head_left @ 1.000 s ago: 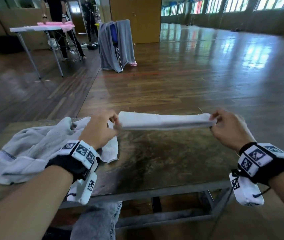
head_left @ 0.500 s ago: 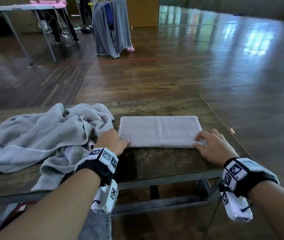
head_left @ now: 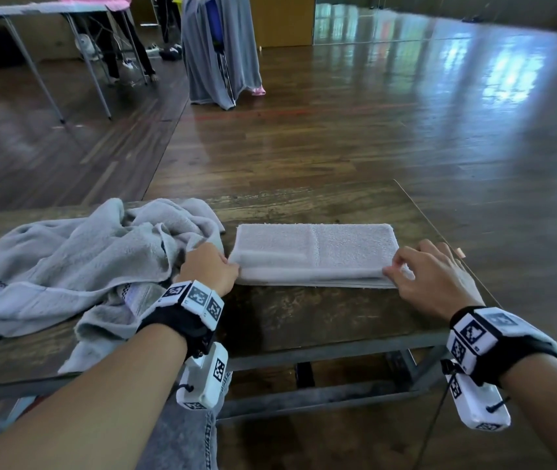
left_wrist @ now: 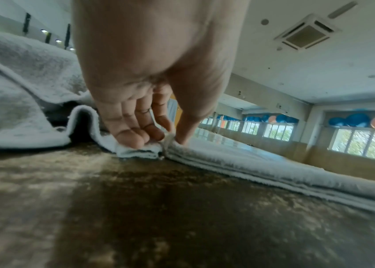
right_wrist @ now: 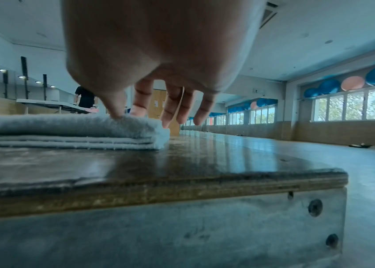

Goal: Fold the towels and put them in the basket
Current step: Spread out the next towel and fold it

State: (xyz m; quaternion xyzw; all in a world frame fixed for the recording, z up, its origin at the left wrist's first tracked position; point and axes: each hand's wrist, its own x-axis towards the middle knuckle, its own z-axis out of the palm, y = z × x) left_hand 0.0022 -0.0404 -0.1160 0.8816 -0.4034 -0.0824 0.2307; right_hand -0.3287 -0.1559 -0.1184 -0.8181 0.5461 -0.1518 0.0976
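Worn wood table (head_left: 304,320) under me, gym floor beyond. On it lies the folded towel (head_left: 314,252), soft, light and limp, so I judge it will sag and unfold unless I take both short ends at once. My left hand (head_left: 207,271) pinches its near-left corner, thumb on top and fingers curled against the end. My right hand (head_left: 433,279) holds the near-right corner, thumb pressing on top, index behind it, the other fingers spread past the end. A crumpled towel (head_left: 77,262) waits just left, touching my left hand. No basket in sight.
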